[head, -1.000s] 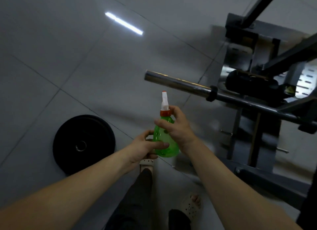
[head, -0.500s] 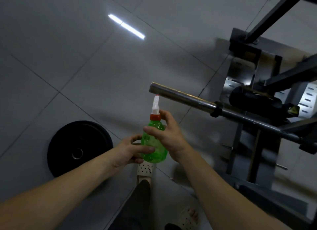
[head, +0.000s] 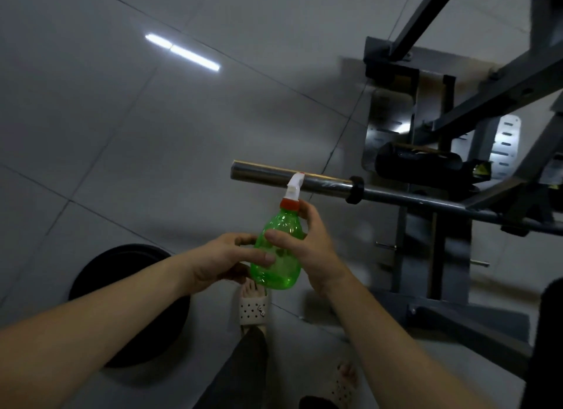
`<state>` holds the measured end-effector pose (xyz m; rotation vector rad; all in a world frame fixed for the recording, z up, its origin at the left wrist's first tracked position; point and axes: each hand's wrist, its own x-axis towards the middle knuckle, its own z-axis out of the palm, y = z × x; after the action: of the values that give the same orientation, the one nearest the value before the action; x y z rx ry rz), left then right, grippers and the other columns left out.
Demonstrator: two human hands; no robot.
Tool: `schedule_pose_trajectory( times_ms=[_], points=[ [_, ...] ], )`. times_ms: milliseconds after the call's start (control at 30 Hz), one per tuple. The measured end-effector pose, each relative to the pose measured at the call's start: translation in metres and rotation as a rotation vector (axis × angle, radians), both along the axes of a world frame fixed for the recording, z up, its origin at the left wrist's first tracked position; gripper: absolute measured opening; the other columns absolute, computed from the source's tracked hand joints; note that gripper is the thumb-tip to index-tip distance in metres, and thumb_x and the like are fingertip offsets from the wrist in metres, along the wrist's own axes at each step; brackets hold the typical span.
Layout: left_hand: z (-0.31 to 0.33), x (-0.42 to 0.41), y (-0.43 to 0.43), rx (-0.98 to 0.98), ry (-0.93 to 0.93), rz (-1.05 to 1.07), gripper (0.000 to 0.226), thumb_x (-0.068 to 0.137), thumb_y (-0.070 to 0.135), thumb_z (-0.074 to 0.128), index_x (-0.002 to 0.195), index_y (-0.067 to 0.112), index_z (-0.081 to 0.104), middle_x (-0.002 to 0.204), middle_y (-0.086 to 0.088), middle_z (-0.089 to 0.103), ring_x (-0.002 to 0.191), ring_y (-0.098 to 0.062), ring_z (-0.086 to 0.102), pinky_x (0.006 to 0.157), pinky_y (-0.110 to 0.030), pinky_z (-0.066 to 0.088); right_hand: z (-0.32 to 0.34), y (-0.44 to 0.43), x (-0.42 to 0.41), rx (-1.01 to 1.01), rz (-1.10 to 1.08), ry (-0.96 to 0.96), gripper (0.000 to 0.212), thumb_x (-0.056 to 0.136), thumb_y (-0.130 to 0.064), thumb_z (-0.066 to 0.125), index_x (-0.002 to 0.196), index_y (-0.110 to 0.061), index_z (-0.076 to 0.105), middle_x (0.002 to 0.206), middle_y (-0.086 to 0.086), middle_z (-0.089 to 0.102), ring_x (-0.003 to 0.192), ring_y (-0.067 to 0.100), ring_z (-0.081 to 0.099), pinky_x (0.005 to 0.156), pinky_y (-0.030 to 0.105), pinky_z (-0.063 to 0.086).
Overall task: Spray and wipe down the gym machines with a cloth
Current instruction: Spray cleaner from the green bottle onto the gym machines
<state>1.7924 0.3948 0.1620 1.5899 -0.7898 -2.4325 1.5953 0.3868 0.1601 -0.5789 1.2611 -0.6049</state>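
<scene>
A green spray bottle point(head: 278, 256) with an orange collar and a white nozzle is held upright in front of me. My right hand point(head: 307, 244) grips its neck and upper body, thumb across the front. My left hand point(head: 227, 260) holds the lower body from the left, its thumb on the plastic. The nozzle tip overlaps the chrome sleeve of a barbell point(head: 289, 180) that juts left from a grey gym machine point(head: 451, 125). No cloth is in view.
A black weight plate point(head: 122, 311) lies flat on the grey tiled floor at lower left. The machine's base frame point(head: 457, 317) spreads over the floor at right. My sandalled feet point(head: 254, 305) stand below the bottle. A dark shape fills the lower right corner.
The bottle and both hands have shifted a little right and up, so the nozzle now overlaps the barbell sleeve. Both hands keep their hold.
</scene>
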Motion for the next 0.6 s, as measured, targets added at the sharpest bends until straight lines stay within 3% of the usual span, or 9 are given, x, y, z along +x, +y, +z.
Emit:
schedule_pose_trajectory(
  times_ms=[133,333,600],
  points=[
    [-0.003,-0.022,-0.021,-0.005,0.027,-0.069,0.061,0.069,0.040,0.084,0.125,0.026,0.068,0.104,0.001,0.076,0.078,-0.011,0.068,0.067,-0.027,0.046,0.004,-0.008,-0.023,-0.009,-0.091,0.020,0.087,0.073,-0.014,0.090,0.146,-0.026,0.044,0.129,0.002,0.060,0.112,0.023,0.067,0.087,0.035,0.061],
    [-0.006,-0.084,-0.058,-0.019,0.029,-0.151,0.067,0.059,0.044,0.087,0.122,0.027,0.070,0.108,-0.003,0.075,0.086,-0.018,0.063,0.070,-0.029,0.046,0.003,-0.021,-0.076,-0.080,-0.245,0.145,0.078,0.074,-0.015,0.090,0.138,-0.031,0.048,0.134,0.003,0.057,0.116,0.026,0.065,0.095,0.049,0.059],
    [-0.003,-0.164,-0.076,-0.027,0.049,-0.247,0.055,0.069,0.038,0.085,0.120,0.025,0.071,0.113,-0.004,0.076,0.094,-0.022,0.068,0.078,-0.032,0.048,0.002,-0.026,-0.148,-0.054,-0.382,0.158,0.076,0.072,-0.012,0.091,0.136,-0.026,0.053,0.129,0.006,0.062,0.110,0.027,0.070,0.091,0.051,0.060]
  ],
)
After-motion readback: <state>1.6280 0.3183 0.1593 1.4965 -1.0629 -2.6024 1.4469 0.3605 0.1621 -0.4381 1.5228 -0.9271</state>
